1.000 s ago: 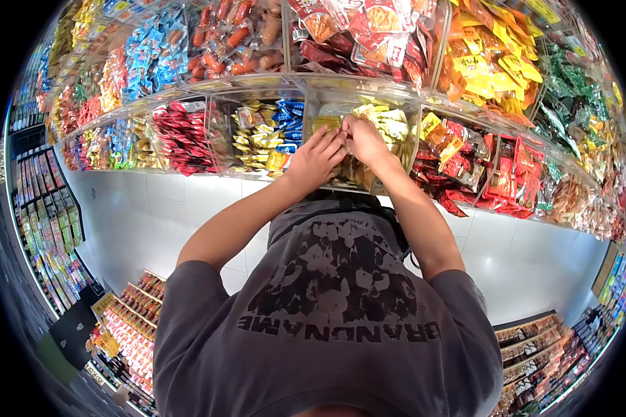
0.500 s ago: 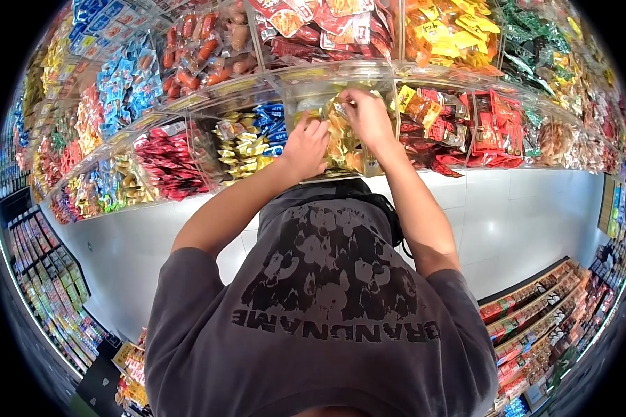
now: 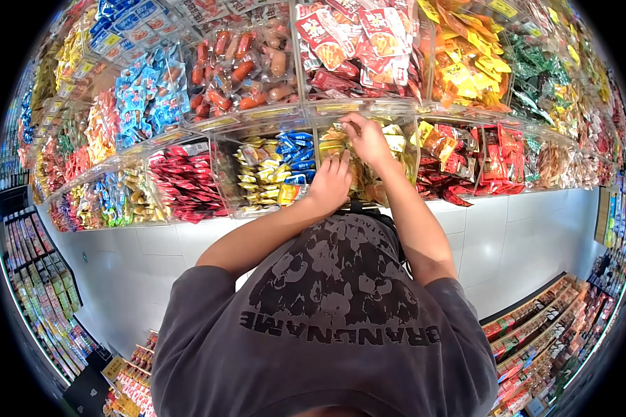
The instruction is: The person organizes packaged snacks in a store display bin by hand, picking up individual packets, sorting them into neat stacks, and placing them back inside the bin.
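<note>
Both my hands are at a clear plastic bin of yellow, partly see-through snack packets (image 3: 395, 139). My left hand (image 3: 331, 183) lies over the bin's left side, fingers bent and a little apart, fingertips against a yellow packet (image 3: 334, 148). My right hand (image 3: 370, 142) reaches to the back of the bin, thumb and fingers closed in a pinch. What sits between its fingertips is too small to make out. Left of the bin are gold and blue packets (image 3: 295, 154); on its right lie red and yellow packets (image 3: 448, 147).
Above runs a higher row of bins: sausages in clear wrap (image 3: 240, 69), red-and-white packets (image 3: 384, 35) and yellow bags (image 3: 466, 69). Clear dividers (image 3: 302, 62) separate them. White tiled floor (image 3: 494, 233) lies below. Stocked shelves (image 3: 549, 320) stand behind on the right.
The view has shifted, so the bins appear lower and farther right. My left hand remains at the bin's left side. My right hand stays pinched, near the bin's back edge.
</note>
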Demonstrator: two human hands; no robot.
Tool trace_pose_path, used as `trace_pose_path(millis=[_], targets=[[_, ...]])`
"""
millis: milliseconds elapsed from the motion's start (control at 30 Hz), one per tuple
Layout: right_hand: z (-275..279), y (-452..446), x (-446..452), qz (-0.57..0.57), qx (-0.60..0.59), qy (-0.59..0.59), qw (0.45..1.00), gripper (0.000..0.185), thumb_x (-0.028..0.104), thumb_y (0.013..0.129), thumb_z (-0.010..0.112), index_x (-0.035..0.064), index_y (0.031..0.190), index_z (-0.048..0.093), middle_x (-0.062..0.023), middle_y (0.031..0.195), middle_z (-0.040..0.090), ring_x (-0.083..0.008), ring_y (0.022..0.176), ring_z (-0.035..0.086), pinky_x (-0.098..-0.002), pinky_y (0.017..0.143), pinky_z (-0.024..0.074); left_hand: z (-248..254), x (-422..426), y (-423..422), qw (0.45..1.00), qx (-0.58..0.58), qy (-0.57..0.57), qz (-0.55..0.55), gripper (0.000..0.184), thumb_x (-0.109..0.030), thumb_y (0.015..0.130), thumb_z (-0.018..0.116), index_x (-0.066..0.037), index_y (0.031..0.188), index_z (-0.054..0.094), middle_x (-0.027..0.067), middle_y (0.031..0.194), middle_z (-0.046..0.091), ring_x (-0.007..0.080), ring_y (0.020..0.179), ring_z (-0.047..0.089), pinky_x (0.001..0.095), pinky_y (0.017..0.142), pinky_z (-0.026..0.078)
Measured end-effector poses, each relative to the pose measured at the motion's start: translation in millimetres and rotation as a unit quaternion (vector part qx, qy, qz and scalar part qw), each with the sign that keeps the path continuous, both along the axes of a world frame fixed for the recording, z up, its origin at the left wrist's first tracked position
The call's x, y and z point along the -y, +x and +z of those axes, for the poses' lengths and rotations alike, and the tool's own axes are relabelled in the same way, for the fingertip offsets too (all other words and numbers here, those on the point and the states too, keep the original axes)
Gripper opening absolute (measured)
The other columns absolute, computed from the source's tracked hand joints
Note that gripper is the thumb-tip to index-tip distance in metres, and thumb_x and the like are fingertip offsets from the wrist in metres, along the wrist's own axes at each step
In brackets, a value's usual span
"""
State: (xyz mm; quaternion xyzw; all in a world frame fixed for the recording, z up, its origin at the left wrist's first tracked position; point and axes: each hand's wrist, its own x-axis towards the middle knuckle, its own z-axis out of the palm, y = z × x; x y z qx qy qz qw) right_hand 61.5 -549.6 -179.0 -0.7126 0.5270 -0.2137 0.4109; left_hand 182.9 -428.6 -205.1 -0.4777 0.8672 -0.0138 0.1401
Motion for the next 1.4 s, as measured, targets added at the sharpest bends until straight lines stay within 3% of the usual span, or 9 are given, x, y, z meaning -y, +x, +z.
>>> trace_pose_path(millis=[467, 533, 767, 900, 933, 1100, 1167, 1333, 1400], targets=[[-26, -11, 28, 0.155, 0.057, 0.080, 0.983, 0.026, 0.016, 0.101, 0.062, 0.0034, 0.123, 0.066, -0.0077, 0.107, 0.071, -0.0119, 0.093, 0.062, -0.0299, 0.084, 0.0516, 19, -3, 16, 0.993, -0.109, -0.043, 0.032, 0.092, -0.057, 0.070, 0.078, -0.008, 0.142, 0.048, 0.0199, 0.152, 0.042, 0.0350, 0.146, 0.034, 0.0529, 0.123, 0.015], [-35, -11, 27, 0.141, 0.073, 0.138, 0.978, 0.030, 0.019, 0.098, 0.064, 0.0008, 0.122, 0.067, -0.0137, 0.118, 0.071, -0.0202, 0.106, 0.066, -0.0333, 0.095, 0.0500, 33, -5, 24, 0.992, -0.112, -0.041, 0.041, 0.093, -0.057, 0.069, 0.078, -0.008, 0.142, 0.048, 0.0186, 0.152, 0.042, 0.0337, 0.147, 0.031, 0.0545, 0.123, 0.014], [-46, -9, 20, 0.063, 0.112, 0.266, 0.955, 0.043, 0.029, 0.098, 0.067, 0.0003, 0.129, 0.063, -0.0113, 0.121, 0.070, -0.0177, 0.109, 0.063, -0.0308, 0.097, 0.0477, 25, -11, 38, 0.981, -0.165, -0.049, 0.091, 0.097, -0.060, 0.065, 0.081, -0.006, 0.140, 0.050, 0.0159, 0.156, 0.037, 0.0313, 0.150, 0.024, 0.0606, 0.120, 0.011], [-23, -11, 19, 0.085, 0.031, 0.282, 0.955, 0.058, 0.036, 0.092, 0.071, 0.0009, 0.137, 0.058, -0.0158, 0.126, 0.068, -0.0210, 0.113, 0.063, -0.0320, 0.099, 0.0464, 11, -14, 47, 0.955, -0.267, -0.081, 0.106, 0.099, -0.057, 0.058, 0.086, -0.005, 0.134, 0.050, 0.0219, 0.159, 0.031, 0.0374, 0.149, 0.026, 0.0616, 0.118, 0.014], [-30, -12, 20, 0.088, -0.001, 0.264, 0.960, 0.069, 0.040, 0.090, 0.072, -0.0010, 0.142, 0.051, -0.0203, 0.138, 0.060, -0.0267, 0.127, 0.057, -0.0341, 0.108, 0.0423, 8, -15, 49, 0.946, -0.290, -0.092, 0.110, 0.099, -0.057, 0.057, 0.087, -0.006, 0.133, 0.049, 0.0237, 0.158, 0.030, 0.0390, 0.148, 0.027, 0.0619, 0.118, 0.014], [-24, -13, 20, 0.161, -0.055, 0.209, 0.963, 0.081, 0.043, 0.089, 0.070, -0.0028, 0.148, 0.041, -0.0243, 0.153, 0.043, -0.0330, 0.141, 0.043, -0.0369, 0.118, 0.0333, 0, -22, 52, 0.924, -0.346, -0.112, 0.115, 0.102, -0.060, 0.054, 0.088, -0.007, 0.132, 0.048, 0.0263, 0.157, 0.031, 0.0415, 0.146, 0.029, 0.0621, 0.117, 0.016], [-26, -13, 23, 0.269, -0.129, 0.185, 0.936, 0.082, 0.046, 0.089, 0.069, -0.0026, 0.148, 0.041, -0.0253, 0.153, 0.042, -0.0350, 0.142, 0.042, -0.0377, 0.118, 0.0330, 2, -23, 51, 0.930, -0.328, -0.116, 0.116, 0.106, -0.061, 0.054, 0.088, -0.007, 0.136, 0.049, 0.0248, 0.157, 0.031, 0.0400, 0.146, 0.029, 0.0611, 0.117, 0.016], [-8, -2, 7, 0.237, -0.229, 0.250, 0.910, 0.079, 0.058, 0.096, 0.047, 0.0029, 0.152, 0.039, -0.0226, 0.158, 0.036, -0.0335, 0.147, 0.035, -0.0393, 0.117, 0.0347, 12, -20, 46, 0.959, -0.232, -0.107, 0.121, 0.115, -0.069, 0.054, 0.082, -0.007, 0.146, 0.049, 0.0160, 0.161, 0.030, 0.0322, 0.150, 0.024, 0.0561, 0.119, 0.014], [-3, -2, 5, 0.216, -0.153, 0.329, 0.906, 0.075, 0.055, 0.098, 0.046, 0.0039, 0.152, 0.040, -0.0215, 0.159, 0.035, -0.0322, 0.147, 0.034, -0.0381, 0.117, 0.0344, 15, -20, 44, 0.963, -0.219, -0.104, 0.118, 0.116, -0.071, 0.054, 0.082, -0.007, 0.146, 0.048, 0.0152, 0.161, 0.030, 0.0314, 0.150, 0.024, 0.0560, 0.119, 0.014]])
